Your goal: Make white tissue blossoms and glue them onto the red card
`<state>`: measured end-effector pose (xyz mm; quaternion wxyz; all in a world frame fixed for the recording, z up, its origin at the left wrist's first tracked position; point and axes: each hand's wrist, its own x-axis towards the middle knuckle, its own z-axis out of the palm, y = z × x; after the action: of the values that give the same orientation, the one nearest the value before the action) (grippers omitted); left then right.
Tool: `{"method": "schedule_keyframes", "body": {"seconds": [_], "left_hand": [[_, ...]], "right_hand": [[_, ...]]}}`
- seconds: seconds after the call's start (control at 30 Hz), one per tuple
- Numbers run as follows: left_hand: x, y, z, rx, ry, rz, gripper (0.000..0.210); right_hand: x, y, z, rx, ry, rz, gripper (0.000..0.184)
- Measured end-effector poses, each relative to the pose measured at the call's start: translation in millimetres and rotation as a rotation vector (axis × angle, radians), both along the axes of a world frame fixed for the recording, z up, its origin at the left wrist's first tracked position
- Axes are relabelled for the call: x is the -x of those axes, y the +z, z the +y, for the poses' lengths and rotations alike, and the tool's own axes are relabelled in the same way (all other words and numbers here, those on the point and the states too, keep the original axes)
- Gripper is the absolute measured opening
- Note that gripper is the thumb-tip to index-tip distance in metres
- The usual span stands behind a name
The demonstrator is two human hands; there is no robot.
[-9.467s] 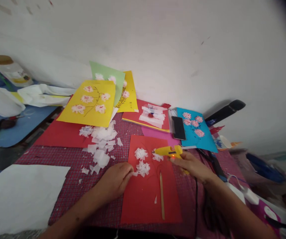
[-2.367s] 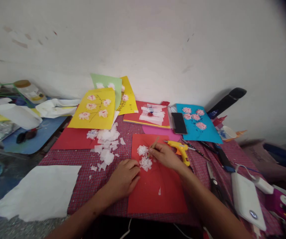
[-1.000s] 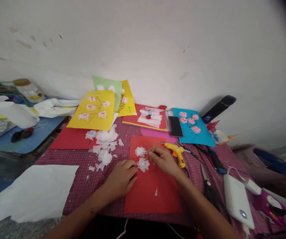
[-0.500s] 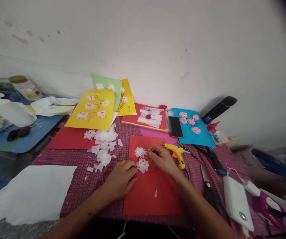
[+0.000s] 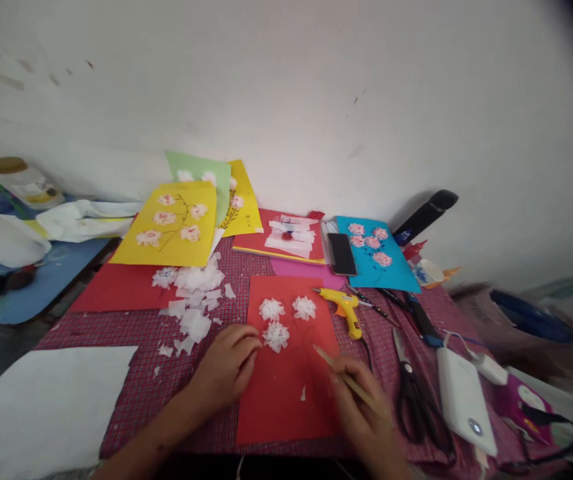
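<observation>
My right hand is closed around a thin tan pencil, whose tip touches or hovers just over the red sheet beside a faint curved line. Three white crumpled paper flowers sit on the sheet: an upper left flower, an upper right flower and a lower flower. At the sheet's left edge rests my left hand, fingers loosely bent, thumb apart, holding nothing. A small white scrap lies low on the sheet.
Right of the sheet lie a yellow glue gun, black scissors and a white power bank. Torn white paper pieces are heaped at left. Behind are a phone, a blue flower card and a yellow card.
My right hand has moved from the flowers down and right, and the pencil now shows plainly. The upper right flower has come into sight. My left hand stays by the sheet's edge.
</observation>
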<state>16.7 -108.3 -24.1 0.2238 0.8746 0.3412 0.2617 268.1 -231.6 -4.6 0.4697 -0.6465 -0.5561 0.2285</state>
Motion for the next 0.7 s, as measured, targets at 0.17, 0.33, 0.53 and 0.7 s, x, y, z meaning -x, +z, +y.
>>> {"method": "schedule_keyframes", "body": {"seconds": [0.17, 0.33, 0.53, 0.7], "left_hand": [[-10, 13.4, 6, -0.06, 0.003, 0.151, 0.06], [-28, 18.8, 8, -0.068, -0.024, 0.276, 0.076], [-39, 17.2, 5, -0.071, -0.038, 0.319, 0.071], [-34, 17.8, 5, -0.095, -0.046, 0.323, 0.069]], "right_hand": [[5, -40.5, -29, -0.123, -0.061, -0.073, 0.016], [2, -40.1, -20, -0.038, 0.05, -0.065, 0.015], [1, -33.6, -18, -0.081, 0.09, -0.047, 0.016], [0, -30.2, -17, -0.108, 0.109, -0.036, 0.017]]}}
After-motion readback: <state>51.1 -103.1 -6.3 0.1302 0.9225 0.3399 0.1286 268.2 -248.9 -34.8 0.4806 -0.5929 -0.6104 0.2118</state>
